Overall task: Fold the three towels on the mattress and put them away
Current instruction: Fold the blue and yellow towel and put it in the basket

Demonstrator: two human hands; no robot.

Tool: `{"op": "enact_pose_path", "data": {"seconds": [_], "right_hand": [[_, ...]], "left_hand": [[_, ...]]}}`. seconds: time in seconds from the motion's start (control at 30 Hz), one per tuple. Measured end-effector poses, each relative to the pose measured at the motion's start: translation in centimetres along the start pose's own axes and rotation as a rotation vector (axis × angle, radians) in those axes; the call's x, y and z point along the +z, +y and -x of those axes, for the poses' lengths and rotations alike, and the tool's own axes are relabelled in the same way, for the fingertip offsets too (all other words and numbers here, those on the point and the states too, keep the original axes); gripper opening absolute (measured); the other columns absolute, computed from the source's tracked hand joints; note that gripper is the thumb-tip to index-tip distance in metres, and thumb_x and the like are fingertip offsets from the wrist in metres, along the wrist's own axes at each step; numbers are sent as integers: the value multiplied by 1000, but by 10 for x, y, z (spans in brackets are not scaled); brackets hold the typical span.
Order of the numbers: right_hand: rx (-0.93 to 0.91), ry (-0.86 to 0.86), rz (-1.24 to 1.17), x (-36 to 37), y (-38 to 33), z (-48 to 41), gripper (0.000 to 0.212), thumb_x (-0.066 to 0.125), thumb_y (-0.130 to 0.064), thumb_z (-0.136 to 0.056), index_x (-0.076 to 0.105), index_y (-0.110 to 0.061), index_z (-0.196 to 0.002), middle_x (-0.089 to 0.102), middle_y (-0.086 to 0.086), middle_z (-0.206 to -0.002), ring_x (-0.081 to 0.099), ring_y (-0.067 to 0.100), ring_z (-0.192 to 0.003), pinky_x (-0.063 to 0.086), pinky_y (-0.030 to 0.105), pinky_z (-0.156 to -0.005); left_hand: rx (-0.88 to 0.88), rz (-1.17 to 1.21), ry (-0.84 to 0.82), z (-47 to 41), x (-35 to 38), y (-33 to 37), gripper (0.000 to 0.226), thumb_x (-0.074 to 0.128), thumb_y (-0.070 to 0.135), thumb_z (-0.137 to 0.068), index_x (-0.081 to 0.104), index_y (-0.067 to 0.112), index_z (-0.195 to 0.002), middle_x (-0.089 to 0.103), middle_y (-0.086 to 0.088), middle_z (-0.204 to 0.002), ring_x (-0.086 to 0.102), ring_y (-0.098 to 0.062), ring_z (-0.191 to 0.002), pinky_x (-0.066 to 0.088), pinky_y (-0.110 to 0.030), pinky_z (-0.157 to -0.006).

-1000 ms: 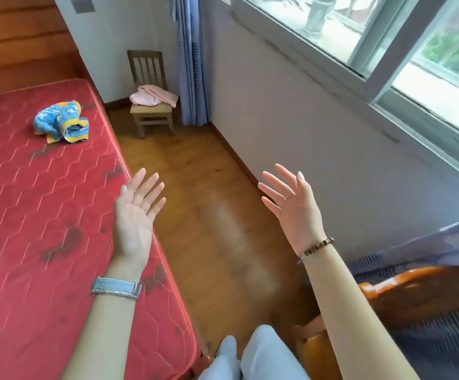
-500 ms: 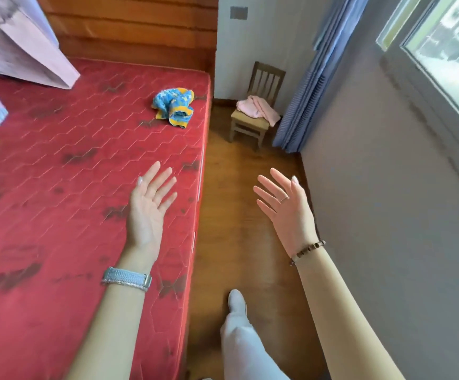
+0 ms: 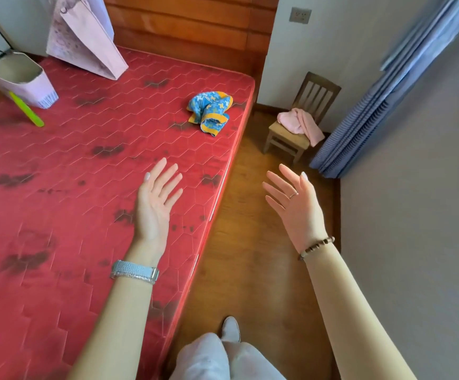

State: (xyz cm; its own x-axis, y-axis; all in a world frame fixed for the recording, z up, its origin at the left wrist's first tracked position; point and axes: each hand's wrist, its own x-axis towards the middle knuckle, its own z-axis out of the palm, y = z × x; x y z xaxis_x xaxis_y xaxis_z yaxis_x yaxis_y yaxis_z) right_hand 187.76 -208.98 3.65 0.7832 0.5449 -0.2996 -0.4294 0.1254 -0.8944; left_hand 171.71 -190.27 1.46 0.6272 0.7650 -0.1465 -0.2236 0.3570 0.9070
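1. Work on the towels looks barely begun: one crumpled blue-and-yellow towel point(image 3: 210, 109) lies unfolded on the red mattress point(image 3: 58, 187), well beyond the fingertips of the left hand point(image 3: 157, 198) and a little to their right, close to the bed's far corner.
2. Only that one towel shows on the mattress. A pink cloth point(image 3: 300, 122) is draped over the seat of a small wooden chair point(image 3: 285, 138), well ahead of the right hand point(image 3: 295, 204). Whether it is one of the three cannot be told, and no third towel is in view.
3. Nothing here appears folded or put away, so by this picture all of the folding and storing is left to do.
4. Two pink paper bags, one tall point(image 3: 85, 42) and one low point(image 3: 17, 75), stand far ahead and to the left of the left hand, with a green stick point(image 3: 27, 109) just beside the low one.
5. The left hand is held out over the mattress near its edge, palm turned inward, fingers straight and loosely spread, gripping nothing; a silver band point(image 3: 135, 271) circles its wrist.
6. The right hand is raised over the wooden floor point(image 3: 250, 270) beside the bed, level with the left and apart from it, palm facing the left hand, fingers spread and empty, a bead bracelet point(image 3: 317, 246) at its wrist.
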Motion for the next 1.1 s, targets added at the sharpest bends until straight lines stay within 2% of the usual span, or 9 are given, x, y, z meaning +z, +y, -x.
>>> {"op": "enact_pose_path", "data": {"seconds": [0.37,0.67,1.1], "right_hand": [[46,-9,-13,-29,-21,-98,47,31,-43,-101,53,-19,-135,63,5,-130,61,24,-119,37,48,-111],[13,-3,-43,-32,-70,-224,48,30,-42,-101,51,-18,-136,62,7,-131,60,25,-120,35,48,-112],[4,-35,-44,-24,-136,-378,50,31,-41,-101,49,-15,-139,62,6,-131,60,23,-119,35,47,-112]], "left_hand": [[-18,-13,33,-91,50,-23,48,26,39,-106,47,20,-144,59,-2,-140,57,-16,-128,40,-43,-112],[-43,-38,19,-218,105,-37,43,29,39,-106,52,26,-138,61,1,-137,58,-14,-126,42,-41,-110],[-43,-34,43,-356,169,-35,45,29,38,-105,51,23,-141,60,0,-138,57,-15,-127,43,-39,-107]]}}
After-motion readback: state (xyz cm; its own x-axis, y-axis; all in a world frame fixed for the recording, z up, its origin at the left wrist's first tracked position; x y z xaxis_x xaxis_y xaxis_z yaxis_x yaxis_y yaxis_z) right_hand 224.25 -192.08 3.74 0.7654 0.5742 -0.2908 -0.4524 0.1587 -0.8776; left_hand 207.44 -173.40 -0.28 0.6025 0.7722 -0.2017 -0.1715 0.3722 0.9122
